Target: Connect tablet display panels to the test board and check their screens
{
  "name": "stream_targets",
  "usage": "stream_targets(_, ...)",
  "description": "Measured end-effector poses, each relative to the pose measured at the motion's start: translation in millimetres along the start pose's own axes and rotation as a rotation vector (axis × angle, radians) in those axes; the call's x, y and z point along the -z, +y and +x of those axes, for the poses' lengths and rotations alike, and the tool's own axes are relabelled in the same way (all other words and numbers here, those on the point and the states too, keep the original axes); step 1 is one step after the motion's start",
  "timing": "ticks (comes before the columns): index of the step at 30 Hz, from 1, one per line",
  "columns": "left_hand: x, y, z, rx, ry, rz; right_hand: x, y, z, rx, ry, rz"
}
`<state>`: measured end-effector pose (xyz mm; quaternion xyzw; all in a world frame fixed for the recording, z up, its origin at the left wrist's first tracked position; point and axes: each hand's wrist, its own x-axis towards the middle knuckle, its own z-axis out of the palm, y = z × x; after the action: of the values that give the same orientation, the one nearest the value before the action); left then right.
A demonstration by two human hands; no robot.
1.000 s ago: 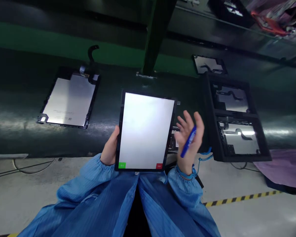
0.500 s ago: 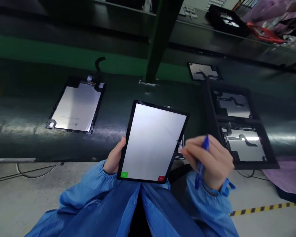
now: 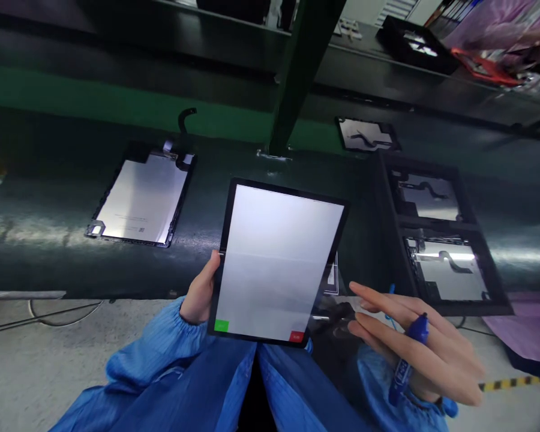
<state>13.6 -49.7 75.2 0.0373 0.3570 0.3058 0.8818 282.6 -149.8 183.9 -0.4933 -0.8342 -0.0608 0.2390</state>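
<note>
The tablet (image 3: 279, 264) hides part of the left hand (image 3: 198, 296) from us. We cannot read the tiny marks on the green square (image 3: 221, 326) and red square (image 3: 296, 336), and our view's right edge cuts off the pink sheet (image 3: 527, 327).

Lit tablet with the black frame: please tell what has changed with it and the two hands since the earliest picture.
The right hand, holding the blue marker pen, moved rightward and toward the body, away from the black-framed tablet, whose top now leans slightly more right. Nothing was released or newly grasped. The left hand still holds the tablet; the black two-compartment tray stayed.
</note>
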Motion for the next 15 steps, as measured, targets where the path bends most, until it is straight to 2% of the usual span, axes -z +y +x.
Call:
stream_targets(2,-3.9,1,3,-0.023,0.075,0.048,0,-1,8,-0.050,0.059,0.078)
stream_targets(4,-8.3,-1,8,-0.068,0.071,0.132,-6,-1,27,-0.042,0.070,0.181)
stream_targets(5,-10.7,-3,10,-0.104,0.039,0.185,-11,-1,40,-0.033,0.063,0.230)
stream_targets(6,-13.1,-5,13,-0.148,-0.009,0.239,-17,0,55,0.017,0.000,0.311)
stream_targets(8,-17.2,-9,17,-0.215,-0.114,0.339,-30,6,85,-0.014,0.002,0.450)
stream_targets(10,-18.6,-13,20,-0.209,-0.167,0.402,-42,13,108,-0.154,0.170,0.529)
stream_targets(12,-15.8,-14,21,-0.175,-0.099,0.406,-50,24,115,-0.319,0.369,0.621)
stream_targets(14,-10.0,-14,19,-0.117,-0.019,0.345,-55,35,106,-0.371,0.445,0.734)
stream_targets(15,-7.1,-13,17,-0.083,-0.011,0.292,-57,41,98,-0.359,0.418,0.755)
